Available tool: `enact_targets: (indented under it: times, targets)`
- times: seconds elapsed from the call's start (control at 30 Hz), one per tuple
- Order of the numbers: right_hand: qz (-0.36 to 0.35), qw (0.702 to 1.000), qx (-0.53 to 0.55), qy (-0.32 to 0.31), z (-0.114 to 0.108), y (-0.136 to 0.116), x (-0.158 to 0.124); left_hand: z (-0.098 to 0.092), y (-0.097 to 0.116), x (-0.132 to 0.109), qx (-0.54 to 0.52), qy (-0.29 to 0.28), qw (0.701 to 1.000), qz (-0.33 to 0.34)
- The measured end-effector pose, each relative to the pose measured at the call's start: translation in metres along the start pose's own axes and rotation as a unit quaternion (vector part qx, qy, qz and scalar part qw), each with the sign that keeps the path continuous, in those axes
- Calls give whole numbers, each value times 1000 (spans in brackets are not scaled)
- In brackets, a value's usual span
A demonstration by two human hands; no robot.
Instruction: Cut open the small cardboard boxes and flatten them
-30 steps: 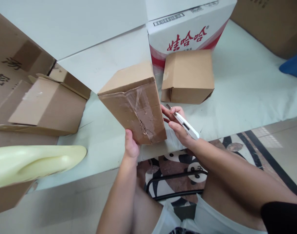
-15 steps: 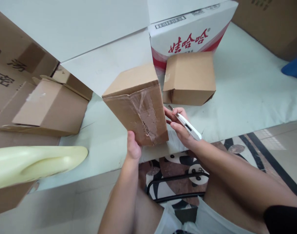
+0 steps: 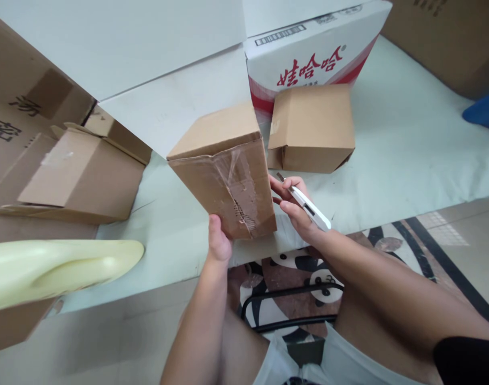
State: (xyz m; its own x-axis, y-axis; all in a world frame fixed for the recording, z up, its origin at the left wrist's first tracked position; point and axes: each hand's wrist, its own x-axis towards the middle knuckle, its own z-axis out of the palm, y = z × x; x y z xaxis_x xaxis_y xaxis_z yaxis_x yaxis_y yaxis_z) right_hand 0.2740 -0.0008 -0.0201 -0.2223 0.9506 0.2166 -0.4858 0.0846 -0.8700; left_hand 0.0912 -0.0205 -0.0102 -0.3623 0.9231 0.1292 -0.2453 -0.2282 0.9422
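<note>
A brown cardboard box (image 3: 204,182) is held up tilted over the pale green cloth. Clear tape runs down its facing side, torn and wrinkled along a ragged seam. My left hand (image 3: 220,239) grips the box's lower left edge, thumb on the front, its other fingers hidden behind. In my right hand (image 3: 298,206) is a white utility knife (image 3: 313,212), its blade out and angled up to the left. The fingertips of that hand reach the right side of the box; whether they press on it I cannot tell.
Behind stands a smaller brown box (image 3: 312,117) against a white and red carton (image 3: 316,59). Opened cardboard boxes (image 3: 96,182) sit at left, near a pale yellow plastic object (image 3: 88,262). A blue object (image 3: 485,111) lies far right. The cloth-covered table (image 3: 421,160) ends before my knees.
</note>
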Motion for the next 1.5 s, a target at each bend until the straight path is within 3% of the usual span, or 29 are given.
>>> enact_targets:
  times: [0.2,1.5]
  targets:
    - [7,1000,-9,3,0,-2,1,1,0,1,-46,7,999,-12]
    - [49,997,-44,36,-3,-4,2,-2,-2,2,-45,13,999,-7]
